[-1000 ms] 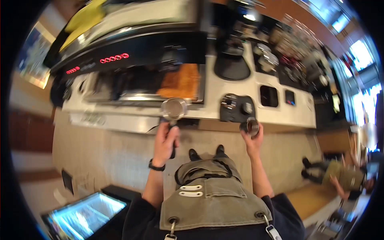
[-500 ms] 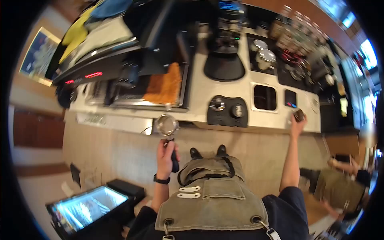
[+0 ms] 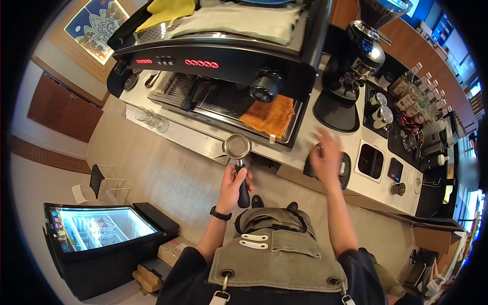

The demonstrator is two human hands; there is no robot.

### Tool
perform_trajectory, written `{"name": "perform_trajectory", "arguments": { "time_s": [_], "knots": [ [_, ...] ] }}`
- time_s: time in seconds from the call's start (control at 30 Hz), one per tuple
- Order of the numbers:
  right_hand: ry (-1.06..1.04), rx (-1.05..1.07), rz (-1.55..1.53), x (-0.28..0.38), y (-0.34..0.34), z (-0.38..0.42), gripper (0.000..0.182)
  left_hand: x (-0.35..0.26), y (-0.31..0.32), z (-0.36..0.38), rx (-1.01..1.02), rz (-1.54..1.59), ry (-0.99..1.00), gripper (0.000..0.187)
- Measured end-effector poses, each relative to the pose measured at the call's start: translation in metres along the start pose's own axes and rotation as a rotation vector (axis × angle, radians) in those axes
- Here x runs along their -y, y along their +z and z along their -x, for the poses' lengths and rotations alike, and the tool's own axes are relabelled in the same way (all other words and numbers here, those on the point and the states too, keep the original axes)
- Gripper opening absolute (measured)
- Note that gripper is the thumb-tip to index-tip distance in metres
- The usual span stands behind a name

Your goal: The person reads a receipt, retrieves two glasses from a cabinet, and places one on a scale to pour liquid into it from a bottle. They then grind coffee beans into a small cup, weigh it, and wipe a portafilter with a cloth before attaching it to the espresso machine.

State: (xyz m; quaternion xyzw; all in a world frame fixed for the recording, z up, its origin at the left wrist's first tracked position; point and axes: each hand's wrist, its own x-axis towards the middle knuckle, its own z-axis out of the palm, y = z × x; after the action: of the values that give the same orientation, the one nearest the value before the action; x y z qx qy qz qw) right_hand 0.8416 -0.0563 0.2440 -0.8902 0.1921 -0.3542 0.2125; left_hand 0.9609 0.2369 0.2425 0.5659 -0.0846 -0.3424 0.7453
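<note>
My left hand (image 3: 234, 187) grips the black handle of a portafilter (image 3: 237, 147), its round metal basket facing up, just in front of the counter. My right hand (image 3: 327, 158), smeared by motion, is over the left part of a black tamping mat (image 3: 342, 179). A shiny round tool (image 3: 319, 150) shows partly behind its fingers, and I cannot tell whether they grip it. The other round piece on the mat sits right beside this hand. A small dark cup (image 3: 398, 189) stands on the counter near the scale (image 3: 395, 169).
The espresso machine (image 3: 229, 71) stands at the left with an orange cloth (image 3: 272, 116) on its drip tray. To its right is a coffee grinder (image 3: 358, 61). A sunken bin (image 3: 370, 160) lies right of the mat. Glasses (image 3: 151, 119) and a lit fridge (image 3: 107, 229) are at left.
My right hand has let go of the small dark cup near the scale and moved left to the tamping mat. My left hand still holds the portafilter. The view has turned left.
</note>
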Motion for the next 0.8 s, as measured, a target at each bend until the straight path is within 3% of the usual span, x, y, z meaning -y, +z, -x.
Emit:
{"name": "perform_trajectory", "arguments": {
  "time_s": [0.07, 0.1, 0.23, 0.27, 0.33, 0.4, 0.47, 0.53, 0.57, 0.67, 0.7, 0.77, 0.8],
  "knots": [
    [-0.146, 0.15, -0.024, 0.041, 0.06, -0.052, 0.033, -0.006, -0.01, -0.008, 0.044, 0.093, -0.022, 0.03],
    [-0.245, 0.098, 0.166, 0.055, 0.085, -0.069, 0.035, -0.013, -0.016, -0.012, 0.064, 0.093, -0.023, 0.032],
    [-0.086, 0.42, 0.316, 0.052, 0.124, -0.093, 0.031, -0.042, -0.044, -0.027, 0.063, -0.106, 0.074, 0.037],
    [-0.156, 0.452, 0.198, 0.05, 0.116, -0.095, 0.025, -0.048, -0.049, -0.029, 0.043, -0.177, 0.099, 0.038],
    [0.336, 0.181, -0.513, 0.064, 0.109, -0.093, 0.021, -0.057, -0.056, -0.038, -0.004, -0.285, 0.175, 0.04],
    [0.507, 0.133, -0.81, 0.112, 0.101, -0.067, 0.021, -0.069, -0.056, -0.039, 0.003, -0.374, 0.22, 0.041],
    [0.265, 0.24, -0.54, 0.151, 0.098, -0.036, 0.021, -0.078, -0.054, -0.041, 0.042, -0.466, 0.231, 0.039],
    [-0.299, -0.095, -0.367, 0.182, 0.11, -0.038, 0.024, -0.082, -0.048, -0.042, 0.095, -0.508, 0.287, 0.039],
    [-0.317, -0.112, -0.285, 0.177, 0.117, -0.034, 0.034, -0.067, -0.051, -0.053, 0.091, -0.634, 0.572, 0.042],
    [-0.345, -0.133, -0.217, 0.159, 0.127, -0.024, 0.035, -0.061, -0.052, -0.051, 0.103, -0.843, 0.548, 0.048],
    [-0.312, -0.129, -0.175, 0.166, 0.122, -0.022, 0.03, -0.062, -0.05, -0.051, 0.092, -0.952, 0.506, 0.05],
    [0.327, -0.086, -0.899, 0.189, 0.129, -0.009, 0.028, -0.069, -0.051, -0.051, 0.064, -1.176, 0.427, 0.053],
    [0.657, -0.056, -1.256, 0.202, 0.133, -0.004, 0.028, -0.065, -0.055, -0.059, 0.083, -1.235, 0.482, 0.055]
  ]
}}
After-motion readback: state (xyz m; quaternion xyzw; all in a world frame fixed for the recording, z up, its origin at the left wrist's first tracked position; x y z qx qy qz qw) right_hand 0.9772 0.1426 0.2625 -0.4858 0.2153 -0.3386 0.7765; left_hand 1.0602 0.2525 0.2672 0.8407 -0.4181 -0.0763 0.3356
